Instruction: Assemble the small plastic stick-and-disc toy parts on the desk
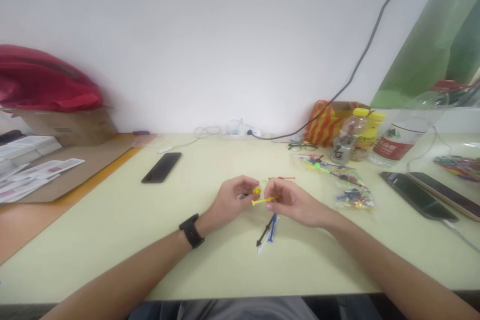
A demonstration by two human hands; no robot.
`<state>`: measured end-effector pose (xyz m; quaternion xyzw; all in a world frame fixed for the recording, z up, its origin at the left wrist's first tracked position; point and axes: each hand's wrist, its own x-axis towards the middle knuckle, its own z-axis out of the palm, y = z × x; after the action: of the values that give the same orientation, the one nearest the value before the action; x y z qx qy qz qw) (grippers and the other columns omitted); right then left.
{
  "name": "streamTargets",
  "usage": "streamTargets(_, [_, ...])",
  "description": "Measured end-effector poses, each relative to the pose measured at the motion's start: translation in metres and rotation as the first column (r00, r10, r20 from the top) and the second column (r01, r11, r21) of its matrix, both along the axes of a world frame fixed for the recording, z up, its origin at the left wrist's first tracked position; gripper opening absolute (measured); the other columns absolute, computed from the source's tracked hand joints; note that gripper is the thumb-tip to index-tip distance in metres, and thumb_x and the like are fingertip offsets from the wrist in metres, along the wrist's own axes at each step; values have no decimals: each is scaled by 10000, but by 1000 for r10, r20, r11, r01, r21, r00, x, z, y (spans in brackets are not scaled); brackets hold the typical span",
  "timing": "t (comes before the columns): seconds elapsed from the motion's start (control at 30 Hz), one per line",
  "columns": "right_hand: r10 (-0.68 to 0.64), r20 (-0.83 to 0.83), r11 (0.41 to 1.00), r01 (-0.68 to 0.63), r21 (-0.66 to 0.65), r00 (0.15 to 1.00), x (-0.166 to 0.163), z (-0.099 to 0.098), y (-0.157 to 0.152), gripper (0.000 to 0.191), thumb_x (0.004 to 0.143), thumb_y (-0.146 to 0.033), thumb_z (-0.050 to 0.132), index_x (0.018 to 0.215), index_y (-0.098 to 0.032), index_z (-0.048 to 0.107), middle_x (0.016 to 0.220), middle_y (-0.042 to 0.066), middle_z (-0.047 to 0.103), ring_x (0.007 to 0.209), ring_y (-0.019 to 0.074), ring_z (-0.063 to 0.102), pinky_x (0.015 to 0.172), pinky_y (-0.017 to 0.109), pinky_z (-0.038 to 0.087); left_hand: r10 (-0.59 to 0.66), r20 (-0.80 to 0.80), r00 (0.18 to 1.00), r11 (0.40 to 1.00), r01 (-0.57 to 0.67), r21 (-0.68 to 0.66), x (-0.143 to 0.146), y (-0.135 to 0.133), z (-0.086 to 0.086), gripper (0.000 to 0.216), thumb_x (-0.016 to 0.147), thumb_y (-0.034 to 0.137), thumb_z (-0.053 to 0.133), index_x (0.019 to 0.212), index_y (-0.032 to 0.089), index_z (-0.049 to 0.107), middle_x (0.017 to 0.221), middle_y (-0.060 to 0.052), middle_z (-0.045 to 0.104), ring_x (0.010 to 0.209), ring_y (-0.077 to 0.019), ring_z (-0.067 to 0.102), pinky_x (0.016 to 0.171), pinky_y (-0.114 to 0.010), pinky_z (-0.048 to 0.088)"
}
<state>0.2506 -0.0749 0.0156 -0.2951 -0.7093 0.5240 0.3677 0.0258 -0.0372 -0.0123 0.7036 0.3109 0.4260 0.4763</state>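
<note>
My left hand [236, 196] is closed with a small round yellow plastic piece [257, 191] at its fingertips. Close beside it, my right hand [290, 200] pinches a thin yellow plastic stick [262, 201] that points left toward the other hand. On the table just below lie a black arrow-shaped plastic stick [264, 232], a blue one [273, 229] and a white one [263, 245], overlapping each other. Behind my right hand a red stick [288, 178] shows in part. A small dark thing beneath my left fingers is too hidden to name.
Clear bags of coloured plastic pieces [354, 199] lie to the right, near two phones [418, 195] and a large water bottle [393, 142]. Another bottle [347, 137] and glasses [303, 147] stand behind. At left are a black phone [162, 167] and cardboard [75, 180].
</note>
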Motion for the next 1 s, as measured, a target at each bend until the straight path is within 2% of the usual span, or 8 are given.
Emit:
streamTargets(0.1, [-26, -19, 999, 27, 27, 999, -6, -2, -4, 191, 979, -355, 696, 950, -188, 607, 902, 7, 586, 798, 137, 545, 729, 267, 449, 5, -1, 1000, 1000, -6, -22, 0, -3, 3, 430, 827, 320, 840, 1211, 186, 702, 1029, -105, 762, 960, -239, 739, 896, -379, 598])
streamTargets(0.2, [-120, 12, 983, 117, 142, 993, -7, -6, -5, 137, 997, -331, 664, 991, -195, 680, 936, 34, 638, 854, 162, 584, 783, 292, 475, -9, -34, 999, 999, 11, 44, 0, -5, 3, 339, 846, 328, 819, 1138, 175, 738, 1035, -116, 773, 955, -252, 742, 877, -388, 606])
streamTargets(0.27, [-193, 35, 950, 178, 255, 981, -9, -10, -4, 144, 1015, -316, 627, 1013, -208, 720, 961, 54, 659, 893, 181, 604, 806, 311, 487, -13, -55, 998, 997, 17, 72, 1, -6, 3, 273, 860, 337, 805, 1065, 163, 758, 1039, -125, 779, 950, -257, 744, 863, -393, 613])
streamTargets(0.4, [-282, 29, 876, 245, 417, 959, -13, -20, -3, 249, 1066, -288, 494, 1119, -231, 730, 1006, 80, 672, 947, 203, 629, 847, 346, 511, -8, -29, 1000, 996, 11, 91, 2, -7, 5, 316, 847, 322, 825, 1107, 162, 743, 1054, -119, 783, 943, -248, 752, 889, -403, 624])
streamTargets(0.53, [-331, -20, 855, 308, 416, 944, -15, -21, -5, 244, 1058, -290, 515, 1235, -245, 676, 1125, 85, 701, 1023, 213, 668, 910, 355, 543, -47, -42, 998, 992, 52, 115, 1, -9, 6, 337, 875, 300, 805, 1174, 171, 721, 1105, -116, 774, 1000, -249, 747, 948, -420, 612])
streamTargets(0.7, [-405, -14, 811, 366, 456, 914, -14, -19, -5, 202, 1052, -293, 530, 1192, -233, 663, 1123, 85, 730, 972, 209, 704, 874, 340, 568, -76, -36, 996, 990, 80, 113, 0, -9, 3, 395, 868, 286, 818, 1233, 186, 703, 1203, -113, 754, 1130, -258, 715, 1064, -444, 560])
streamTargets(0.8, [-431, -27, 782, 388, 488, 902, -14, -20, -4, 175, 1046, -288, 545, 1171, -227, 651, 1074, 76, 741, 938, 202, 712, 849, 328, 573, -44, -23, 999, 993, 46, 112, 0, -9, 4, 316, 896, 306, 791, 1176, 179, 716, 1145, -109, 769, 1078, -249, 731, 1015, -423, 585])
streamTargets(1.0, [-417, -3, 780, 360, 512, 909, -15, -21, -4, 169, 1047, -292, 541, 1151, -240, 664, 1065, 67, 739, 890, 192, 695, 825, 324, 570, -3, -80, 997, 984, 17, 178, 1, -9, 6, 274, 934, 352, 741, 1153, 187, 737, 1114, -118, 769, 1035, -257, 739, 915, -385, 608])
